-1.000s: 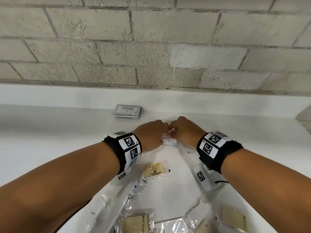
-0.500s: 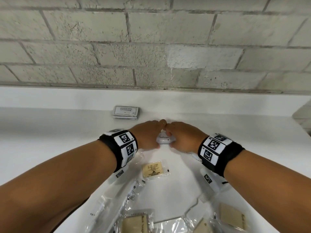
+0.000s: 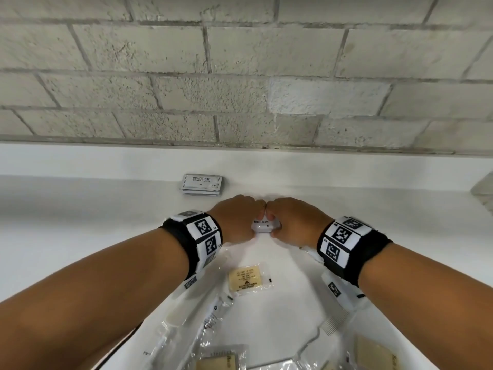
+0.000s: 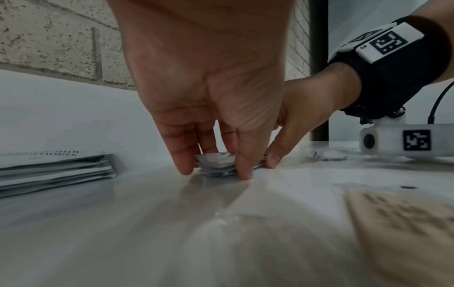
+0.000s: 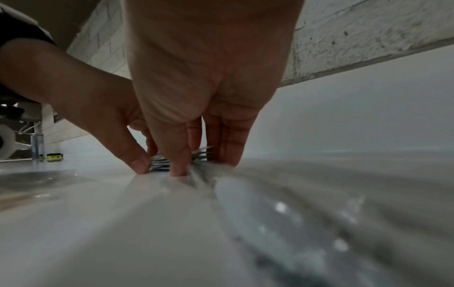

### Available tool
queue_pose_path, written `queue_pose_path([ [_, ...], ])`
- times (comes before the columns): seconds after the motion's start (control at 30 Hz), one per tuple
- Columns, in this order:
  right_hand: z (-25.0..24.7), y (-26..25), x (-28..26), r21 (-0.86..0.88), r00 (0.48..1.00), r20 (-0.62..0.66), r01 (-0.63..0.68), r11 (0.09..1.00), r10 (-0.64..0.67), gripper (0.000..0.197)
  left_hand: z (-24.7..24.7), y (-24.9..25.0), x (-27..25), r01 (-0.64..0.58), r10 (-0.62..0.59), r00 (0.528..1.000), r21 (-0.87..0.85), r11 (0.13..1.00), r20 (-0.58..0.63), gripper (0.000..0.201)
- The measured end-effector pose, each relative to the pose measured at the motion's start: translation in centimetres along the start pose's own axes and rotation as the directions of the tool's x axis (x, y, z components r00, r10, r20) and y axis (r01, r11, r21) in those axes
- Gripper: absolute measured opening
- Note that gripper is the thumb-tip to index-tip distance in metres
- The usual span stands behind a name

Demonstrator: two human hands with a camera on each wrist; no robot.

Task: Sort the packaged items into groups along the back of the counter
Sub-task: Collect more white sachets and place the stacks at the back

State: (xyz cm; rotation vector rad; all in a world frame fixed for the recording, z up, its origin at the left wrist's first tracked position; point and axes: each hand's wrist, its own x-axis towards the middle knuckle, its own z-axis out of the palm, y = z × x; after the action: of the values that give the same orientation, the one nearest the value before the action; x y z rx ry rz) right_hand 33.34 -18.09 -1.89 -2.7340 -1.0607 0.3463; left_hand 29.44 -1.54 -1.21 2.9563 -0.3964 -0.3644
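Nearest lay crinkly clear-wrapped packets (image 3: 250,281) on the smooth white counter (image 3: 80,209). Beyond, the left hand (image 3: 234,220) and right hand (image 3: 293,220) pinched a small stack of flat white toothpaste sachets (image 3: 264,225) between curled fingertips (image 4: 242,170); only the wrist views showed its layers. Farther back sat squared shampoo sachets (image 3: 202,184).

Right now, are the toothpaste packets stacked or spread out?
Stacked: the toothpaste packets lie in one small pile on the counter, squared between the left hand and right hand.
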Motion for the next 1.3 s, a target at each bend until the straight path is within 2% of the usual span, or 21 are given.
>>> queue_pose_path([
  [0.33, -1.2, 2.2, 4.9, 0.035, 0.987, -0.102, -0.121, 0.992, 0.124, 0.032, -1.1, -1.3, 5.2, 0.088, -0.085, 0.989, 0.023, 0.996, -0.119, 0.037],
  [0.43, -1.4, 2.6, 6.1, 0.008, 0.983, -0.131, -0.127, 0.992, 0.127, 0.032, -1.2, -1.9, 6.2, 0.138, -0.135, 0.974, 0.005, 0.990, -0.182, 0.037],
  [0.6, -1.6, 3.0, 6.9, 0.001, 0.983, -0.122, -0.140, 0.990, 0.139, 0.030, -0.8, -2.3, 7.0, 0.200, -0.208, 0.958, -0.064, 0.978, -0.197, 0.035],
  [0.77, -1.7, 3.1, 6.7, -0.003, 0.981, -0.140, -0.137, 0.991, 0.136, 0.022, -0.8, -2.9, 7.1, 0.173, -0.185, 0.959, -0.073, 0.982, -0.217, 0.028],
  [1.03, -2.0, 3.0, 6.9, -0.046, 0.986, -0.118, -0.127, 0.991, 0.121, 0.020, -0.9, -2.8, 7.4, 0.164, -0.166, 0.963, -0.028, 0.986, -0.213, 0.024],
  [1.1, -2.1, 2.9, 6.8, -0.022, 0.986, -0.107, -0.133, 0.991, 0.130, 0.024, -1.2, -2.8, 7.3, 0.182, -0.190, 0.962, -0.060, 0.981, -0.197, 0.025],
  [1.2, -3.0, 2.9, 6.3, 0.029, 0.988, -0.053, -0.146, 0.989, 0.148, 0.043, -2.1, -3.0, 6.6, 0.227, -0.245, 0.955, -0.119, 0.967, -0.165, 0.036],
  [1.3, -4.7, 3.4, 4.5, 0.086, 0.975, -0.009, -0.219, 0.972, 0.221, 0.053, -3.6, -3.2, 5.1, 0.253, -0.286, 0.936, -0.175, 0.952, -0.204, 0.039],
])
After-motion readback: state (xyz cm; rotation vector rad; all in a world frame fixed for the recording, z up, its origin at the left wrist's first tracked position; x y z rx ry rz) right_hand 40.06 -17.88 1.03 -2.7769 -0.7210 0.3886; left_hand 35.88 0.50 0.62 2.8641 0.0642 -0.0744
